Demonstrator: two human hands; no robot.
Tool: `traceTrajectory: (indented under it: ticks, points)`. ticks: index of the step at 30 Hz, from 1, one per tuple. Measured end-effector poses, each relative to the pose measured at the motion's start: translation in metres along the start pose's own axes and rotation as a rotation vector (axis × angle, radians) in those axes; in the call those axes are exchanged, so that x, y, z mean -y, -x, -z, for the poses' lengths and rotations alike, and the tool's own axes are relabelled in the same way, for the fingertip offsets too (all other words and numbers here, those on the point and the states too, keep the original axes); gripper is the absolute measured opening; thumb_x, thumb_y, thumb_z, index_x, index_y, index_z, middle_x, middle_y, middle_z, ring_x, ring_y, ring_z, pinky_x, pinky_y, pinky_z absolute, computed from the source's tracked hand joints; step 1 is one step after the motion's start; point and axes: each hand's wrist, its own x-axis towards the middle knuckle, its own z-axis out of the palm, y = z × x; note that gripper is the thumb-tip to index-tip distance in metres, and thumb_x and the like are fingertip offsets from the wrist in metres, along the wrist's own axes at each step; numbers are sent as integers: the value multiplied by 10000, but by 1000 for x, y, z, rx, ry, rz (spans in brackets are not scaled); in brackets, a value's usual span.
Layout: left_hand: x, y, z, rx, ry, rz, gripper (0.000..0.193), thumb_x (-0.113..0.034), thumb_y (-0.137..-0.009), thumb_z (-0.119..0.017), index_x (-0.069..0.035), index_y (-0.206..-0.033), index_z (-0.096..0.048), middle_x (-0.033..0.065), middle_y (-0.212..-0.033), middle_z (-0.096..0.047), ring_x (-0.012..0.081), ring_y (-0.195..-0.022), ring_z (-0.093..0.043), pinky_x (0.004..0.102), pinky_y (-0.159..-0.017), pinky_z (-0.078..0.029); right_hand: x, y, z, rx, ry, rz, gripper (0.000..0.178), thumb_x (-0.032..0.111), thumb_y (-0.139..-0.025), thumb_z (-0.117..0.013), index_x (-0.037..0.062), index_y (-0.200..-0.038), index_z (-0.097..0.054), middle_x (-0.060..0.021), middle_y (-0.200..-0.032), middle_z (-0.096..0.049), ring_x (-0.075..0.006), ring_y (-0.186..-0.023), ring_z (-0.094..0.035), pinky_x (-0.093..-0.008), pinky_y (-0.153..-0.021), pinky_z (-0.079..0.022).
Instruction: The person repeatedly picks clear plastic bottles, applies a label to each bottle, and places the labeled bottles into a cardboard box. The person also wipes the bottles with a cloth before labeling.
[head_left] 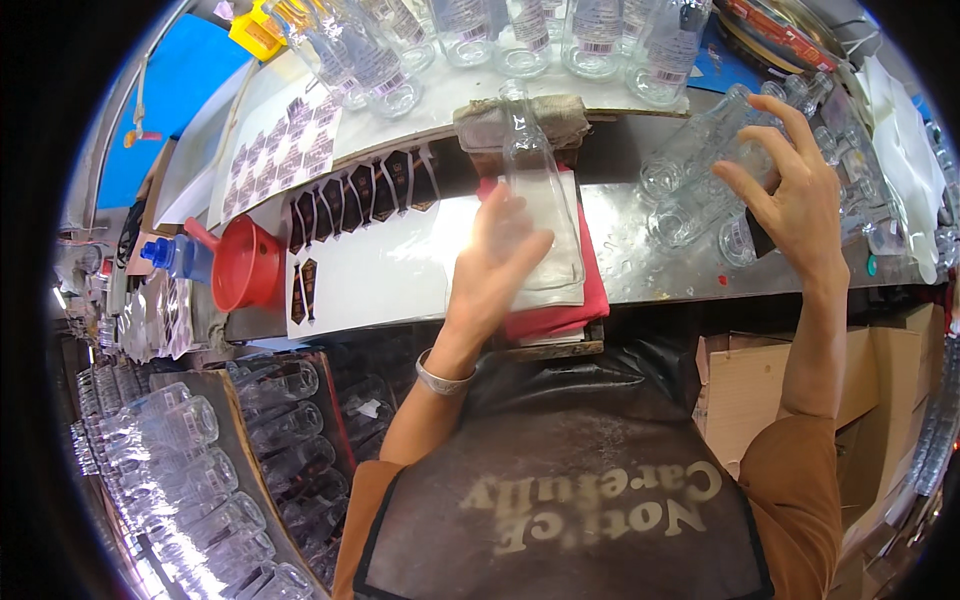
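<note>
A clear glass bottle lies neck-away on a red cloth pad at the middle of the steel bench. My left hand rests flat on the bottle's lower body, pressing it against the pad. My right hand hovers with fingers spread over a pile of lying empty bottles at the right; I cannot tell whether it touches one. Dark labels on backing sheets lie left of the pad.
Upright labelled bottles line the back shelf. A red funnel and a blue-capped bottle sit at the left. Crates of empty bottles stand low left, cardboard boxes low right. A dark apron covers my front.
</note>
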Motion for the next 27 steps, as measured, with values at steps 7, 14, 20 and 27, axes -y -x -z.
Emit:
traceTrajectory:
  ticks: [7,14,20,27]
  points:
    - [4,2,2,33,98,56,788,-189,-913,-726,46,-1515,-275,228,-1444,-488,297,-1318,-507,379,-1087,-415,0,1,-5,-21,-5,-51,393,265,-820,-792,54,-1128,-667,-37,-1361,-594,-118,-530,-552,-274,-552,-474]
    - [2,8,2,77,117,29,766,-136,-922,-695,78,-1510,-252,254,-1455,-470,321,-1342,-484,403,-1117,-386,-3,-4,-13,-3,-144,-46,422,299,-829,-781,46,-1143,-655,-30,-1383,-589,-168,-570,-614,-289,-588,-511]
    - [2,9,1,56,136,51,750,-88,-910,-699,79,-1504,-272,251,-1450,-474,324,-1347,-480,409,-1121,-386,-3,-5,-20,-5,-188,-24,421,181,-813,-793,62,-1189,-647,-33,-1424,-568,-125,-698,-642,-256,-618,-515]
    - [2,7,-2,53,157,62,753,-80,-897,-706,76,-1502,-285,252,-1452,-471,315,-1351,-475,404,-1118,-389,0,6,-19,-122,-219,-73,548,249,-817,-801,130,-1319,-617,-50,-1452,-529,-126,-575,-598,-264,-578,-515]
